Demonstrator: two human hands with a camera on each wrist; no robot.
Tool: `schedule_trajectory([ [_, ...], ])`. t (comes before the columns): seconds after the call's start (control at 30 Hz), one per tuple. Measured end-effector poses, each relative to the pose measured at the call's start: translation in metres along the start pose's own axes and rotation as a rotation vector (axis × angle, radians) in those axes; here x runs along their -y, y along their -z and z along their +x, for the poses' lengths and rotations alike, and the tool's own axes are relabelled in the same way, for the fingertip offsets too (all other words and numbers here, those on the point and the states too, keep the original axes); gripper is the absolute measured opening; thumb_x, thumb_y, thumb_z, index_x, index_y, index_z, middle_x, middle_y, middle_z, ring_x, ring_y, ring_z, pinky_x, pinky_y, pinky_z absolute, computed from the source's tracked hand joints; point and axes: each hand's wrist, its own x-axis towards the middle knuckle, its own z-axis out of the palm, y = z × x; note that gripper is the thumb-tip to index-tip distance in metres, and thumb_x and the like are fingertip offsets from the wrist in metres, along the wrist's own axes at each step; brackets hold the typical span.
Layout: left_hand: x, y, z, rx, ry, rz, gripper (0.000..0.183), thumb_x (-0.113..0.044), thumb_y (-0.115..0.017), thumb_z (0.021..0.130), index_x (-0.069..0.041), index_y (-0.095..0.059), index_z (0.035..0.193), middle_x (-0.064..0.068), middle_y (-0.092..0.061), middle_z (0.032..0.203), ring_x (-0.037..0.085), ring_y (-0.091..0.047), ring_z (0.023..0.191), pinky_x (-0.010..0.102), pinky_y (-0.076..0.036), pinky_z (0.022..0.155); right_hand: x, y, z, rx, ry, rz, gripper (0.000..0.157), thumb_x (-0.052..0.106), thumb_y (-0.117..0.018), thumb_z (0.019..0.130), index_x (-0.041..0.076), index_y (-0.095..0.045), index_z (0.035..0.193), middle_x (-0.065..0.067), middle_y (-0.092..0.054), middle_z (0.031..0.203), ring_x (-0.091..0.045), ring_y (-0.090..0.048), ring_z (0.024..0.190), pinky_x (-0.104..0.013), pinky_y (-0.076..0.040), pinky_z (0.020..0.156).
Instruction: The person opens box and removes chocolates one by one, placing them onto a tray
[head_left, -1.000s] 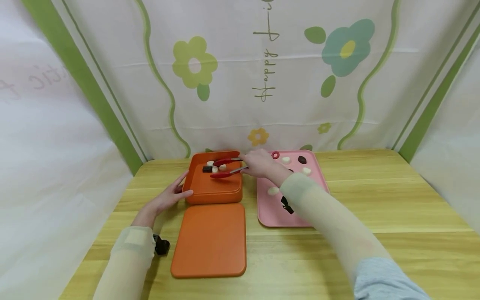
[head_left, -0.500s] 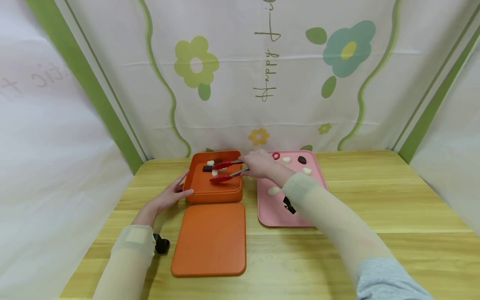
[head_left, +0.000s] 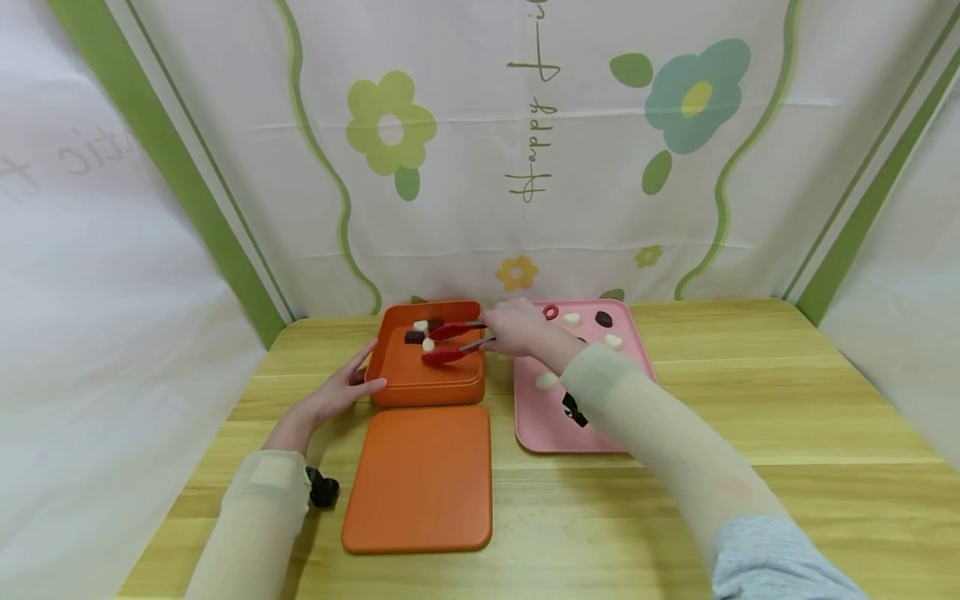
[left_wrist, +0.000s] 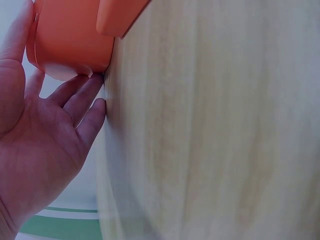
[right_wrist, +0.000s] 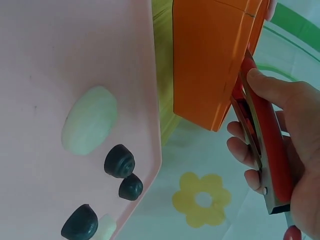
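Observation:
In the head view my right hand [head_left: 517, 327] grips red-tipped metal tongs [head_left: 444, 355], whose tips are spread inside the orange box [head_left: 427, 397]. The right wrist view shows their red handle [right_wrist: 274, 155] in my palm, the thumb on top. Inside the box lie a dark square piece [head_left: 415, 337], a white piece [head_left: 421, 327] and a pale piece [head_left: 428, 344] close by the nearer tip. My left hand [head_left: 337, 396] touches the box's left side, thumb at the front corner. In the left wrist view the fingers [left_wrist: 89, 97] reach along the box wall, extended.
A pink tray [head_left: 540, 437] right of the box carries several white and dark chocolate-like pieces and a red ring [head_left: 551, 312]. The orange lid [head_left: 420, 479] lies flat in front of the box. Behind the wooden table [head_left: 750, 375] hangs a flowered curtain [head_left: 465, 225].
The tong tips have shifted slightly toward the front of the box. A pale piece seen between them a second ago is now out of sight. My left hand stays put.

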Motion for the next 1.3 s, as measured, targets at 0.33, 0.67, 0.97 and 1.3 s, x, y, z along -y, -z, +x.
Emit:
schedule_trajectory([
  [0.33, -0.001, -0.001, 0.000, -0.001, 0.004, -0.002, 0.080, -0.028, -0.058, 0.100, -0.028, -0.003, 0.158, 0.025, -0.016, 0.157, 0.042, -0.017, 0.143, 0.060, -0.013, 0.112, 0.004, -0.004, 0.003, 0.005, 0.002, 0.066, 0.032, 0.042, -0.070, 0.089, 0.013, -0.068, 0.102, 0.002, -0.062, 0.079, -0.018, -0.056, 0.072, -0.032, -0.046, 0.062],
  [0.67, -0.001, 0.000, -0.001, 0.006, 0.020, -0.005, 0.081, -0.029, -0.058, 0.099, -0.029, -0.003, 0.158, 0.026, -0.016, 0.157, 0.043, -0.018, 0.142, 0.061, -0.015, 0.111, 0.005, -0.007, 0.004, -0.004, 0.020, 0.104, 0.030, 0.037, -0.071, 0.089, 0.014, -0.072, 0.108, 0.002, -0.065, 0.084, -0.019, -0.058, 0.075, -0.035, -0.049, 0.067],
  [0.97, 0.001, -0.001, -0.001, 0.003, 0.014, 0.008, 0.079, -0.025, -0.056, 0.101, -0.029, -0.003, 0.158, 0.026, -0.016, 0.157, 0.043, -0.018, 0.142, 0.061, -0.014, 0.110, 0.007, -0.013, 0.003, -0.029, 0.027, 0.076, 0.025, 0.038, -0.071, 0.089, 0.016, -0.069, 0.099, 0.003, -0.062, 0.079, -0.018, -0.057, 0.073, -0.033, -0.047, 0.063],
  [1.3, -0.002, -0.001, -0.003, -0.003, 0.010, 0.006, 0.080, -0.027, -0.057, 0.100, -0.027, -0.002, 0.158, 0.027, -0.016, 0.156, 0.043, -0.017, 0.142, 0.060, -0.014, 0.111, 0.005, -0.010, -0.005, -0.062, 0.051, 0.077, 0.033, 0.040, -0.070, 0.089, 0.015, -0.071, 0.111, 0.004, -0.062, 0.077, -0.017, -0.056, 0.069, -0.032, -0.043, 0.059],
])
